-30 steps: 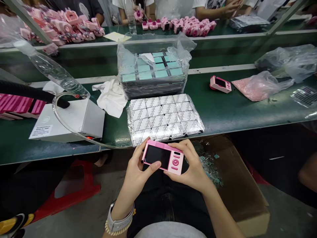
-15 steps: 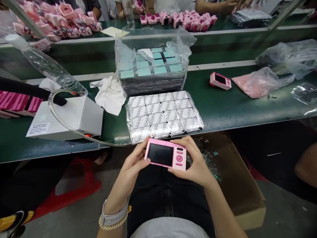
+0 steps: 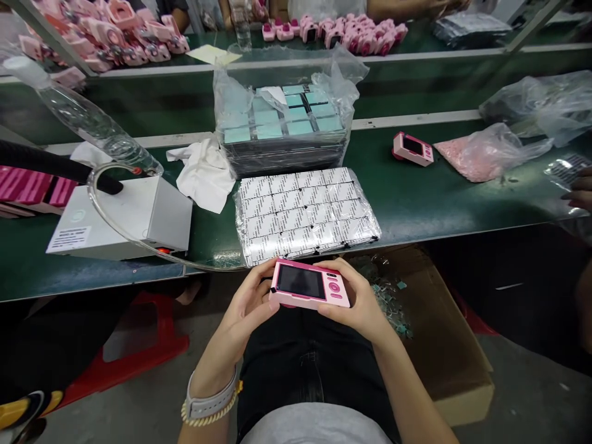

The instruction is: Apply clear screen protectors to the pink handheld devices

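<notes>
A pink camera-like device (image 3: 309, 285) with a dark screen and darker pink buttons is held between both hands over the lap, just in front of the bench edge. My left hand (image 3: 250, 306) grips its left end, thumb at the lower corner. At the button end, my right hand (image 3: 354, 299) has its thumb on the lower edge and fingers along the top. Just beyond lies a plastic-wrapped stack of white printed sheets (image 3: 305, 213). Behind that stands a bagged stack of teal-faced pieces (image 3: 287, 126). A similar pink device (image 3: 413, 149) rests farther right on the bench.
At the left are a white box (image 3: 123, 219) with a hose, a clear bottle (image 3: 87, 120) and white cloth (image 3: 203, 176). A bag of pink bits (image 3: 472, 154) lies right. Below are a cardboard box (image 3: 430, 345) and red stool (image 3: 161, 336). Another person's hand (image 3: 581, 190) is far right.
The held device has tilted back, so its lower edge shows more. Another person's hand has come into view at the right edge.
</notes>
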A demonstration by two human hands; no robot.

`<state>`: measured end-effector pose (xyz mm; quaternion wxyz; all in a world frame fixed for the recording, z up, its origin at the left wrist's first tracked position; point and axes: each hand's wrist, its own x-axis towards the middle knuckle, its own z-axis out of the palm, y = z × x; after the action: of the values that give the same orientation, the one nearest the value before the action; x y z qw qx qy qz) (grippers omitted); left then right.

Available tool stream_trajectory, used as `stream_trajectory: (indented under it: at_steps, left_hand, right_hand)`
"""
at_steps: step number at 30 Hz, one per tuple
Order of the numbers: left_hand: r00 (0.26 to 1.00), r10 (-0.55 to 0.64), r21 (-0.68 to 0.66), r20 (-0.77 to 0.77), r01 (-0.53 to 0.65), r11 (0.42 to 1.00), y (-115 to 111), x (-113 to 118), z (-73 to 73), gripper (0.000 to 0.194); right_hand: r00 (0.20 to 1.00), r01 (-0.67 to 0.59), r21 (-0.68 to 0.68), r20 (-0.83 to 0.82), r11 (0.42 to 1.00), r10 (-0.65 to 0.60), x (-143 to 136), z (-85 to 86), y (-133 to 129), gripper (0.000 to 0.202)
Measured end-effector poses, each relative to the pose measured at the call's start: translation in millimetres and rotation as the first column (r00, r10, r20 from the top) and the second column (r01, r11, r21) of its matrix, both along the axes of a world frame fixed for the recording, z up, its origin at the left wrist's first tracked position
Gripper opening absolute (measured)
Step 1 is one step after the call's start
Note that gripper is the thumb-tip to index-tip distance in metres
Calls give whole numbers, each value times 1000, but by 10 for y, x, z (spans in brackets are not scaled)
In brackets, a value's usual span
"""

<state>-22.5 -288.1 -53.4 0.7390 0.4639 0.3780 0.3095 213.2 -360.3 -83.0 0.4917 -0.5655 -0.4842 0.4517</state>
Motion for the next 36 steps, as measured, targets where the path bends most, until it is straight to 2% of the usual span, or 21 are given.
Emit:
stream_trajectory:
  at_steps: [5, 8, 11, 13, 18, 21, 24, 27, 31, 33, 36]
  left_hand:
    - [997, -12, 41, -78, 15, 999, 38, -45, -77, 60]
    - [989, -54, 176, -134, 78, 981, 74, -86, -100, 56]
    - [960, -69, 326, -271, 159, 932, 97, -95, -48, 46]
    - [936, -77, 381, -343, 213, 900, 115, -92, 2, 44]
    - [907, -111, 475, -405, 313, 823, 179, -112, 48, 55]
    - [907, -76, 537, -414, 311, 784, 188, -130, 26, 63]
    - [930, -27, 599, -365, 257, 759, 171, -124, 5, 70]
    - [951, -2, 606, -310, 199, 770, 164, -105, -11, 65]
    - [980, -73, 513, -185, 160, 844, 176, -110, -55, 52]
    - [979, -99, 498, -181, 177, 849, 175, -132, -87, 55]
    - [955, -143, 518, -261, 264, 814, 158, -178, -126, 74]
  right_hand:
    - [998, -20, -18, -55, 1000, 19, -18, -26, 7, 56]
    - [999, -37, -34, 11, 999, 38, -1, -13, 16, 55]
    - [988, -68, -18, 141, 997, 70, 16, 24, 21, 60]
    - [976, -90, 0, 197, 996, 88, 25, 50, 19, 63]
    - [969, -112, 47, 226, 993, 99, 56, 94, -2, 64]
    - [968, -129, 69, 227, 989, 110, 77, 120, -9, 67]
    - [966, -145, 85, 226, 986, 123, 90, 150, -11, 68]
    - [965, -149, 90, 228, 985, 125, 85, 164, -13, 69]
    - [960, -145, 85, 253, 986, 120, 66, 150, -14, 70]
    - [959, -147, 95, 258, 984, 118, 62, 139, -8, 70]
    - [960, -150, 107, 254, 983, 119, 62, 132, 3, 70]
